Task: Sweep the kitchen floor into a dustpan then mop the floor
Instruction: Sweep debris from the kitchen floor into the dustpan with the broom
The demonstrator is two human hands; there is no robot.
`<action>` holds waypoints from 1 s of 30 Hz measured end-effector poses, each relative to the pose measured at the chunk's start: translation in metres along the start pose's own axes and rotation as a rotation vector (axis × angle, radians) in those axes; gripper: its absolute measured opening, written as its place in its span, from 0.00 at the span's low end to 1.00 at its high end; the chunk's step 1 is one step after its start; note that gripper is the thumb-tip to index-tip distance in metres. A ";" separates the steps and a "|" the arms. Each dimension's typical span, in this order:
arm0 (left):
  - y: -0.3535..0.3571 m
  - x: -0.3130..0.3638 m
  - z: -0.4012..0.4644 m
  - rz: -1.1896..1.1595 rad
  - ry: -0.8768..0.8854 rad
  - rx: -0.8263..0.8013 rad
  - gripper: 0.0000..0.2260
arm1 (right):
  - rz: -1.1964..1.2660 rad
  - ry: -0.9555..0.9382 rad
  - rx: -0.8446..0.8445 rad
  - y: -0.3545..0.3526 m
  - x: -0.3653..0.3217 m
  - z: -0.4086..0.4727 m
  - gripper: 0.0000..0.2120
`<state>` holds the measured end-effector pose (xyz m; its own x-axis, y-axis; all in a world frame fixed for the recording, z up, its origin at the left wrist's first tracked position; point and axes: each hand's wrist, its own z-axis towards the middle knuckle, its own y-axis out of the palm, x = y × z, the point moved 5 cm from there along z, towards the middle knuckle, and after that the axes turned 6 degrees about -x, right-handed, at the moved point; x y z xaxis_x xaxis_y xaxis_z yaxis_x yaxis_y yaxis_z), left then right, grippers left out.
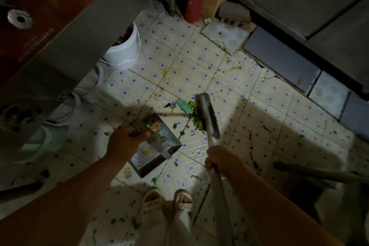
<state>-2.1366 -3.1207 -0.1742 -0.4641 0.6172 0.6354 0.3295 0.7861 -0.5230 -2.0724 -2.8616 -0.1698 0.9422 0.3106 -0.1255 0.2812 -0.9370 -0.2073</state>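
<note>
Dim kitchen, tiled floor [199,70] dotted blue, littered with scraps and stains. Left hand [124,142] curled round the handle of a metal dustpan [157,144], tilted, some waste already inside. Right hand [221,161] gripping the broom [207,118], bristles against a pile of green scraps [196,120] just beside the pan's mouth. Sweeping well underway, far from done: debris everywhere, mopping not begun. No mop plainly visible; dark shapes under the counter [60,26] hard to make out; a white bucket [123,50] half hidden.
</note>
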 end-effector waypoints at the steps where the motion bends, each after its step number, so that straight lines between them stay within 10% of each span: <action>1: 0.002 -0.001 0.000 -0.008 -0.004 0.016 0.11 | -0.018 -0.029 -0.028 0.006 -0.004 -0.003 0.10; 19: 0.011 -0.002 -0.002 -0.007 -0.110 0.009 0.10 | -0.023 -0.006 0.096 -0.034 -0.004 -0.026 0.16; 30: 0.022 -0.013 0.007 0.013 -0.085 0.033 0.15 | 0.286 -0.073 -0.179 0.033 -0.018 -0.032 0.15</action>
<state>-2.1290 -3.1112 -0.1977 -0.5286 0.6213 0.5784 0.3092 0.7755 -0.5504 -2.0742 -2.9031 -0.1437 0.9739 0.0357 -0.2241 0.0409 -0.9990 0.0187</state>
